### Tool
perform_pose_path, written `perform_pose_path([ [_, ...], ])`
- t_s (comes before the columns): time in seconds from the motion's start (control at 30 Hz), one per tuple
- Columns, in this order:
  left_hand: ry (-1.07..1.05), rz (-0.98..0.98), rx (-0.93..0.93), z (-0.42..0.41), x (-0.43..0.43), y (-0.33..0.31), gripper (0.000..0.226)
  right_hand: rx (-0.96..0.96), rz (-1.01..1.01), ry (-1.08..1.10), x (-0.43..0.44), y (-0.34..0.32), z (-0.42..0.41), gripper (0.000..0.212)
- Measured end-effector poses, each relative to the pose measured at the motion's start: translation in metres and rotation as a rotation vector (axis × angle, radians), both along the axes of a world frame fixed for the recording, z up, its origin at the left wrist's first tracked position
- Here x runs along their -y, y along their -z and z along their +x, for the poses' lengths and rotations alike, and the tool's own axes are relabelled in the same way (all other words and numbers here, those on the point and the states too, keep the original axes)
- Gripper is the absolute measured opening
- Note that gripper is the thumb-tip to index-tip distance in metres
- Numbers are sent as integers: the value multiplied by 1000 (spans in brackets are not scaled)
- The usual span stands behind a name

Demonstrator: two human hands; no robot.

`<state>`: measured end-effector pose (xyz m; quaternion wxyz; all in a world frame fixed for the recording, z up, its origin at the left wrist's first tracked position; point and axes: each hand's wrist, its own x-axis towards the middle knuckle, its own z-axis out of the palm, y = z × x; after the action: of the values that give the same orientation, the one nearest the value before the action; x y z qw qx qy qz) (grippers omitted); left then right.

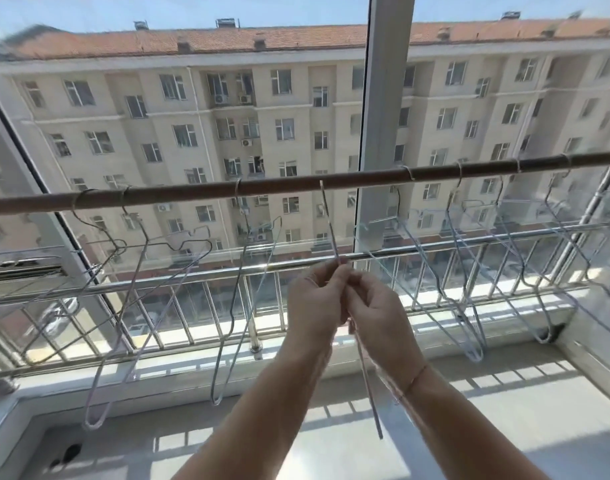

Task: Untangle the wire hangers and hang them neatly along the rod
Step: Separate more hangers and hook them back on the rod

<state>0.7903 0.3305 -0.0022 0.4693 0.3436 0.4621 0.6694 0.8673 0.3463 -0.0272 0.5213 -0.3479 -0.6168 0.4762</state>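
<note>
A brown rod (282,183) runs across the window from left to right. Several thin wire hangers hang from it by their hooks, one group on the left (137,292) and another on the right (459,292). One wire hanger (329,223) hangs edge-on from the middle of the rod, and its lower end (369,386) reaches down past my wrists. My left hand (314,303) and my right hand (376,313) are both pinched on this middle hanger just below its neck, fingertips touching each other.
A steel railing (192,289) with vertical bars stands behind the hangers inside the glass. A white window post (383,116) rises behind the rod. A grey sill (504,393) lies below. An apartment block fills the view outside.
</note>
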Motion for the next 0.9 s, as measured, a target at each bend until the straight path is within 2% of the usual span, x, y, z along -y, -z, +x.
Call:
perform_pose_path([
  [0.27,-89,-71,-98,-42,-22,-29,18,32,-9,-40,-30,-25,-46,21],
  [0.57,-136,-173,-136,-57,-33,-6,14,88,-160,-91,-38,-8,-58,23],
  [0.63,-199,-142,-208,-54,-36,-4,9,193,-81,-58,-35,-11,-46,24],
  [0.7,-322,-86,-425,-44,-34,-4,36,302,45,7,-34,-15,-25,26],
  [0.77,-419,51,-626,-27,-26,-12,47,356,188,145,-35,-21,3,29],
  [0.83,-364,165,-706,-4,-25,-17,42,377,317,333,-41,-27,29,28],
  [0.9,-202,134,-651,20,-32,-20,39,429,354,432,-49,-28,51,29],
])
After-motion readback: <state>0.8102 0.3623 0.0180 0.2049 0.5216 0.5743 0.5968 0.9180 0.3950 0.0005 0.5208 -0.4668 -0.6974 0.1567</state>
